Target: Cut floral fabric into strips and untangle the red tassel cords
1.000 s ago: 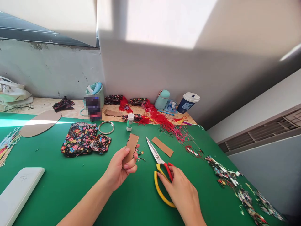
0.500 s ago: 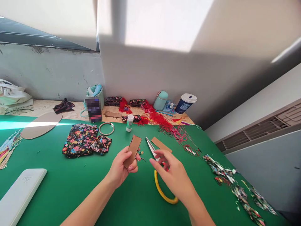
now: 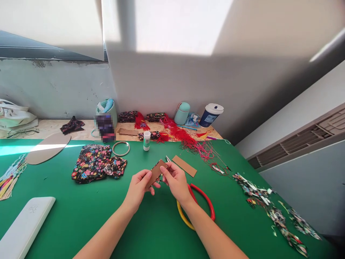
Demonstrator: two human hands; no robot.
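Observation:
A brown cardboard strip [image 3: 156,175] edged with dark floral fabric is held between both hands over the green table. My left hand [image 3: 139,185] grips its lower left end, thumb on top. At its upper right end, my right hand [image 3: 176,180] pinches it between thumb and fingers. Scissors with red and yellow handles [image 3: 208,201] lie beneath my right hand and forearm, which hide most of the blades. Just beyond the scissors rests a second cardboard strip [image 3: 184,166]. A glue stick [image 3: 146,141] stands upright behind the hands.
Folded floral fabric [image 3: 91,163], a metal ring [image 3: 121,148] and a white power bank [image 3: 28,225] lie to the left. Red tassels [image 3: 180,138], a mint bottle [image 3: 182,113] and a lidded cup [image 3: 211,115] are at the back. Fabric scraps [image 3: 279,219] are scattered at right.
My right hand has moved left from above the scissors and taken hold of the strip's far end. The strip is tilted further to the right, and the red handle now shows.

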